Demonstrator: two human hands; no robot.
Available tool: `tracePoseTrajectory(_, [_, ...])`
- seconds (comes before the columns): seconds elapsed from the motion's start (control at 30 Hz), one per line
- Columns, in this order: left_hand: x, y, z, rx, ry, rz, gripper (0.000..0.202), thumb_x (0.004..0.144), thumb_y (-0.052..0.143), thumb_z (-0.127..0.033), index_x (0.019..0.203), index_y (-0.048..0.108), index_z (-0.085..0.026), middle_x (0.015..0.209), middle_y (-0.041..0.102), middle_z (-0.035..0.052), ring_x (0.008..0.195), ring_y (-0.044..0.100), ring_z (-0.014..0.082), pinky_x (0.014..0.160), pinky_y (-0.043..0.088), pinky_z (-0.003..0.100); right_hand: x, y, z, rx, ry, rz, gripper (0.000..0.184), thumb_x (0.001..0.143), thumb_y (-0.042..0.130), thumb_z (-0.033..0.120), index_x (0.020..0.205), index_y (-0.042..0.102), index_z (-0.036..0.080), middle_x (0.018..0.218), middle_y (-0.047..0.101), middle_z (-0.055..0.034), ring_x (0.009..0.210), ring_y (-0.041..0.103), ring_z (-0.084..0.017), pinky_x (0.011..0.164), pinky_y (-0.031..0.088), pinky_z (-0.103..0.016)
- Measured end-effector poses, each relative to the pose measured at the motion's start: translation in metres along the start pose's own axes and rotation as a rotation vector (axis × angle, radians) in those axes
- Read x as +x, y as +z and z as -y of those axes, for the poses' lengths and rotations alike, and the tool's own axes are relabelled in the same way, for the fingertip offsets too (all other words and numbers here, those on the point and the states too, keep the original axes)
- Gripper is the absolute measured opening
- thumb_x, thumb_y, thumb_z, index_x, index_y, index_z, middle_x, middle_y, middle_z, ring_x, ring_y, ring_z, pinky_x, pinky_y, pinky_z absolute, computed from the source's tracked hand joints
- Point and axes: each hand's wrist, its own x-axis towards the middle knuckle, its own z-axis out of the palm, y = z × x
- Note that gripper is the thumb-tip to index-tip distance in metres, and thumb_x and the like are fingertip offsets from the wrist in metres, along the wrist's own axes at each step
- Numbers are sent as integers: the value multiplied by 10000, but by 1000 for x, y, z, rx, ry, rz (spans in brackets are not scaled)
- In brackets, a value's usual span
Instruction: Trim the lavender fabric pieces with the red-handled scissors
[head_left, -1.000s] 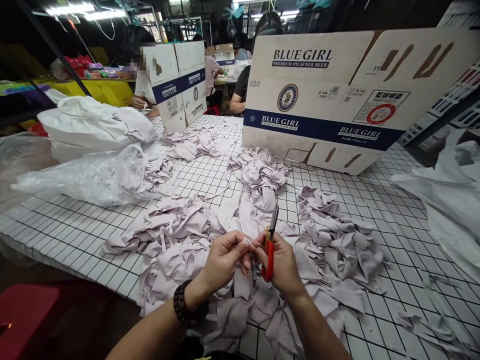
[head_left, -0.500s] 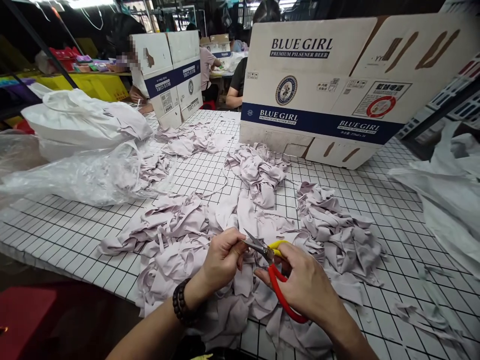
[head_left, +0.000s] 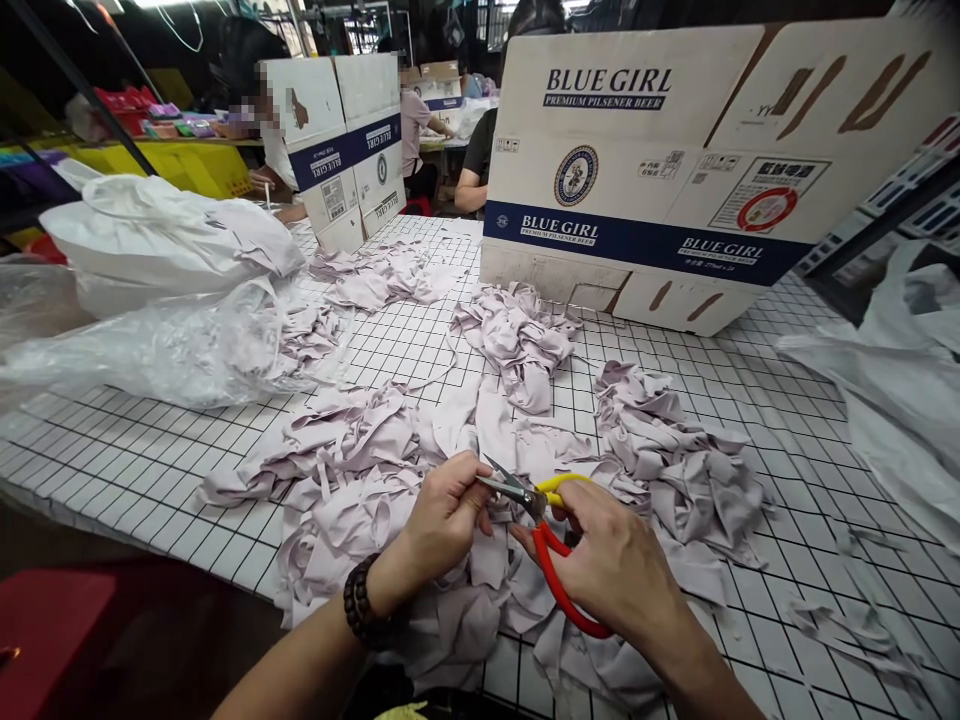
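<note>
My right hand grips a pair of scissors with one yellow and one red handle loop. Their blades are parted and point left. At the blade tips, my left hand is closed in a pinch, with a dark bead bracelet on its wrist. Whatever lies between its fingertips is too small to make out. Below and around both hands spreads a heap of pale lilac fabric pieces, crumpled and overlapping. More of this fabric is piled to the right of the scissors.
A large beer carton stands across the grid-patterned table, a smaller carton left of it. Clear plastic and a white sack lie at left, white sheeting at right. People sit behind the cartons.
Both hands and the scissors have barely moved, shifting slightly left and up. The view has tilted a little. Behind the smaller carton, a person's hand has shifted.
</note>
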Motion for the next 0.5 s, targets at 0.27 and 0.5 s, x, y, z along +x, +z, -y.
tracePoseTrajectory(0.27, [0, 0, 3, -25, -25, 9, 202, 914, 462, -243, 753, 549, -159, 694, 506, -17, 448, 580, 94, 478, 436, 219, 0, 1, 1, -17, 12, 14, 298, 756, 634, 414, 661, 417, 233, 644, 550, 8, 600, 514, -167, 538, 350, -263])
tracePoseTrajectory(0.5, [0, 0, 1, -68, -33, 16, 259, 917, 452, -267, 686, 511, -166, 656, 492, -22, 441, 552, 89, 470, 411, 209, 0, 2, 0, -36, 1, 2, 344, 756, 625, 437, 611, 390, 232, 566, 517, 26, 520, 465, -142, 507, 308, -253])
